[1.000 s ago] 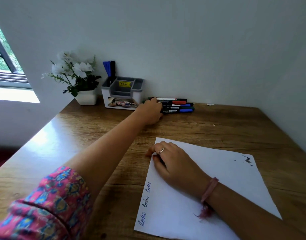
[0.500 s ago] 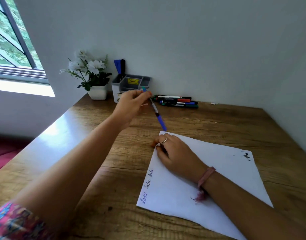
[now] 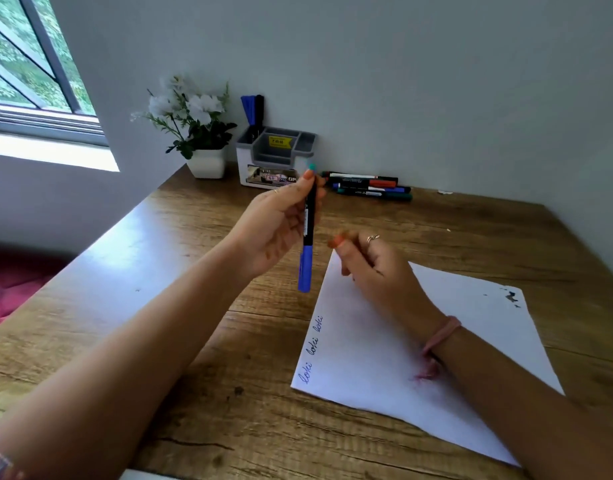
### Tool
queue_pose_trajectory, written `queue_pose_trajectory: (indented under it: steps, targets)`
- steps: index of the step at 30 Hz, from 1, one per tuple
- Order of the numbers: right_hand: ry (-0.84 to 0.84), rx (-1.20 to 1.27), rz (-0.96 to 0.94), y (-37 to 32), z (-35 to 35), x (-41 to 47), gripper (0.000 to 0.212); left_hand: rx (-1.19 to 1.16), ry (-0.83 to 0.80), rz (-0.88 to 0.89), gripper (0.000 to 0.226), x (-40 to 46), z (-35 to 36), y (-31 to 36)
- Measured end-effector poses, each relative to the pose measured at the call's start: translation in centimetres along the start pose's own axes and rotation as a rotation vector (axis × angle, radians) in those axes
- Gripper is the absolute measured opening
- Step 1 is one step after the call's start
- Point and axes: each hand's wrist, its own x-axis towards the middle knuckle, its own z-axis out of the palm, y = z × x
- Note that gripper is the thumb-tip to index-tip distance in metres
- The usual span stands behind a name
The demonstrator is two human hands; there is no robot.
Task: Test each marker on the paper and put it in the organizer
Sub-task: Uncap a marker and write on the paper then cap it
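Partly done, judging by the scene — two markers [image 3: 253, 110] standing in the organizer [image 3: 275, 157], three blue scribbles [image 3: 312, 348] on the paper [image 3: 436, 358]. Left to test: four markers [image 3: 367, 187] lying by the wall, just right of the organizer, plus one blue-capped marker [image 3: 307, 251] pinched upright, cap down, in the left hand [image 3: 277, 226]. Right hand [image 3: 374, 268] loosely curled, holding nothing, at the top corner of the paper.
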Motion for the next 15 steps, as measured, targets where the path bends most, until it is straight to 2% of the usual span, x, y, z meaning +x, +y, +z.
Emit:
queue_pose_trajectory:
  steps: [2,3,6,9,12,13,15]
  targets:
    - [0.017,0.129,0.037,-0.9,0.0,0.1,0.043,0.005,-0.056,-0.015,0.02,-0.6,0.7,-0.4]
    - [0.003,0.193,0.049,-1.3,-0.1,0.1,0.042,0.016,-0.089,-0.017,0.02,-0.8,1.1,-0.6]
    - [-0.059,0.346,0.051,-1.7,-0.2,0.0,0.016,0.018,-0.185,-0.03,0.022,-1.2,1.7,-1.1]
    - [0.033,0.359,0.085,-1.5,-0.5,0.2,0.013,0.165,-0.196,-0.067,0.032,-1.4,1.6,-1.2]
    - [0.166,0.352,0.139,-1.1,-1.3,0.6,0.021,0.437,-0.244,-0.19,0.058,-1.5,1.5,-0.8]
    - [0.171,0.339,0.139,-1.0,-1.5,0.6,0.022,0.481,-0.279,-0.245,0.06,-1.6,1.5,-0.8]
    - [0.127,0.322,0.113,-1.0,-1.6,0.4,0.022,0.507,-0.324,-0.308,0.046,-2.0,1.8,-0.6]
